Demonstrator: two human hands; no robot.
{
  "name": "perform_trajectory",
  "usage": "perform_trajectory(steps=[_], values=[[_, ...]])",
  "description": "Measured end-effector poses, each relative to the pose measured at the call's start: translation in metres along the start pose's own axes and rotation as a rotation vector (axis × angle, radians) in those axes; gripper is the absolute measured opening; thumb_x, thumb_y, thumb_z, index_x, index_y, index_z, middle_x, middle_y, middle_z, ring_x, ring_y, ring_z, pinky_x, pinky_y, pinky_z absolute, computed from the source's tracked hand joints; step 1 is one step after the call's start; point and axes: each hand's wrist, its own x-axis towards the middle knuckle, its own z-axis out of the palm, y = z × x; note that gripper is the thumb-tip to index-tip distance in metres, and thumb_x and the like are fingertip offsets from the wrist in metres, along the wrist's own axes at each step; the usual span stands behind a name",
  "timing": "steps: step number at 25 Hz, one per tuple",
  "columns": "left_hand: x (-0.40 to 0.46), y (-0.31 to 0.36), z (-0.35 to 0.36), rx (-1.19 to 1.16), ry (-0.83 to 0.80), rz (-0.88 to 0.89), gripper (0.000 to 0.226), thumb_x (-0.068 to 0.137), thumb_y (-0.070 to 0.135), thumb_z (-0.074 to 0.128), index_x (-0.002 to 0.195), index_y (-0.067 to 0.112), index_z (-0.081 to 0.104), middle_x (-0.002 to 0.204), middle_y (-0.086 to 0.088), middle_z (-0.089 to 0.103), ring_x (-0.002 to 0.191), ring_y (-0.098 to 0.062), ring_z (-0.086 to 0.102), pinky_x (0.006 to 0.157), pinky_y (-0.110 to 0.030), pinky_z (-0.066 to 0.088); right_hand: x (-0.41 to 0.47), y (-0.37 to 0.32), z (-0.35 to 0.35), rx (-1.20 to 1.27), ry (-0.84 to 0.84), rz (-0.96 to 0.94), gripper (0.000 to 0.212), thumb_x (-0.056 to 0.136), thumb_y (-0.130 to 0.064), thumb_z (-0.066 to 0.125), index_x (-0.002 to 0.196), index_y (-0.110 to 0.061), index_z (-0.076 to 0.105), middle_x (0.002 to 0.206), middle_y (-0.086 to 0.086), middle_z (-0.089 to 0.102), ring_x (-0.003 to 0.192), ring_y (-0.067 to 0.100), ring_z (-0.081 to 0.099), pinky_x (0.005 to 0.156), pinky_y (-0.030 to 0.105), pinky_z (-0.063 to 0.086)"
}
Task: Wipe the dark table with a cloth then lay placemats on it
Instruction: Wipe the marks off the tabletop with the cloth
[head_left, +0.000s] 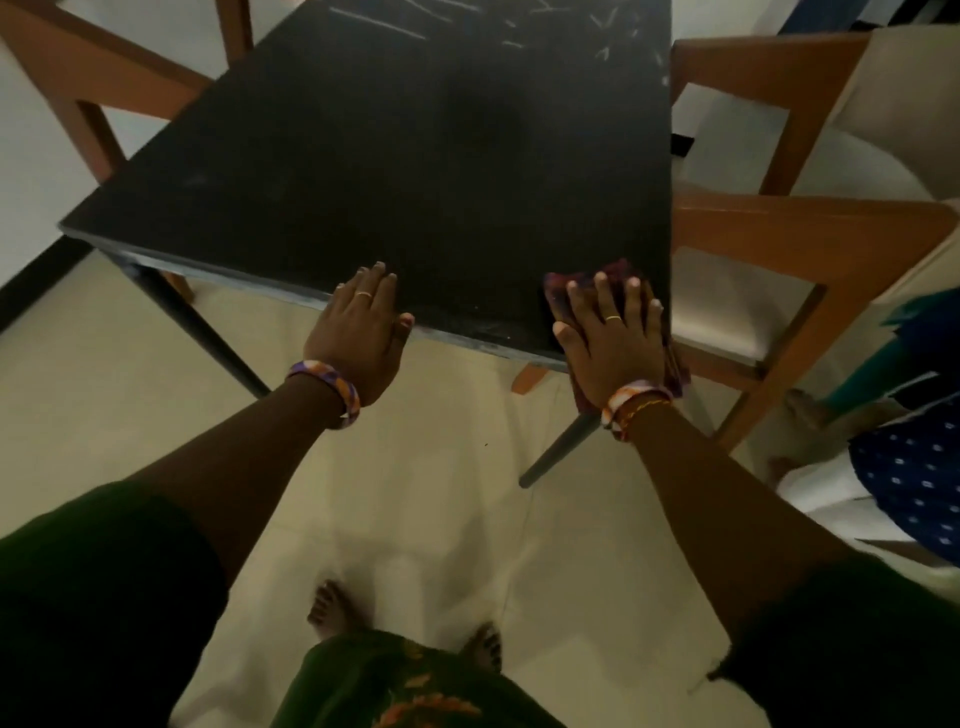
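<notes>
The dark table (395, 171) fills the upper middle of the head view, with pale scratch marks at its far end. My right hand (613, 338) lies flat with spread fingers on a dark red checked cloth (618, 273) at the table's near right corner; part of the cloth hangs over the edge. My left hand (361, 325) rests flat on the near edge, fingers straight, thumb over the rim. No placemats are in view.
Wooden chairs stand close around the table: one at the right (779, 270), another behind it (753, 83), one at the far left (93, 88). A person in blue dotted cloth (914, 483) is at the right edge. My bare feet stand on the pale tiled floor (415, 467).
</notes>
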Motion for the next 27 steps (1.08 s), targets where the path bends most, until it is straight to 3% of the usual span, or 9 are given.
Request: perform_trajectory(steps=[3,6,9,13,18,22,27], values=[[-0.004,-0.037,-0.008,0.006,0.024,-0.056,0.057,0.098,0.029,0.037,0.147,0.007,0.017,0.156,-0.013,0.012,0.144,-0.027,0.01,0.117,-0.039,0.012,-0.01,-0.058,0.018,-0.013,0.201,0.005,0.056,0.099,-0.049,0.024,0.15,-0.026,0.02,0.157,0.01,0.018,0.144,0.038,0.008,0.114,0.052,-0.003],[-0.008,-0.094,-0.018,0.022,0.026,-0.12,0.06,0.097,0.031,0.038,0.147,0.007,0.015,0.156,-0.014,0.01,0.144,-0.028,0.009,0.117,-0.041,0.013,0.006,-0.136,0.033,0.078,0.28,-0.051,0.059,0.096,-0.05,0.018,0.147,-0.023,0.029,0.153,0.012,0.028,0.142,0.035,0.02,0.114,0.048,0.008],[-0.01,-0.161,-0.031,0.052,0.038,-0.169,0.058,0.096,0.029,0.039,0.146,0.005,0.019,0.154,-0.017,0.015,0.143,-0.032,0.015,0.116,-0.044,0.017,0.03,-0.226,0.042,0.091,0.229,-0.135,0.062,0.094,-0.051,0.013,0.147,-0.023,0.03,0.153,0.012,0.029,0.142,0.034,0.024,0.114,0.047,0.015],[-0.011,-0.249,-0.051,0.059,0.051,-0.275,0.054,0.095,0.024,0.041,0.143,0.003,0.026,0.15,-0.022,0.025,0.139,-0.035,0.023,0.114,-0.047,0.022,0.063,-0.336,0.048,0.053,0.233,-0.234,0.057,0.096,-0.048,0.022,0.144,-0.022,0.038,0.149,0.012,0.037,0.138,0.033,0.032,0.112,0.046,0.022],[-0.013,-0.325,-0.071,0.031,0.035,-0.362,0.052,0.097,0.025,0.036,0.142,0.0,0.028,0.149,-0.023,0.026,0.14,-0.035,0.022,0.115,-0.045,0.021,0.097,-0.437,0.047,0.015,0.142,-0.409,0.053,0.1,-0.04,0.032,0.149,-0.022,0.024,0.156,0.012,0.022,0.144,0.033,0.017,0.116,0.045,0.012],[0.003,-0.349,-0.079,-0.022,-0.013,-0.397,0.049,0.098,0.025,0.035,0.142,0.002,0.029,0.149,-0.02,0.029,0.138,-0.032,0.026,0.113,-0.043,0.025,0.117,-0.479,0.04,-0.045,0.094,-0.501,0.056,0.1,-0.037,0.036,0.151,-0.024,0.017,0.158,0.009,0.013,0.145,0.031,0.01,0.117,0.044,0.007],[0.054,-0.343,-0.087,-0.248,-0.057,-0.428,0.036,0.099,0.017,0.033,0.132,0.006,0.043,0.124,-0.023,0.055,0.113,-0.037,0.051,0.088,-0.037,0.04,0.169,-0.493,0.022,-0.045,-0.027,-0.649,0.054,0.1,-0.046,0.022,0.151,-0.029,0.014,0.159,0.002,0.009,0.146,0.028,0.003,0.118,0.046,-0.001]])
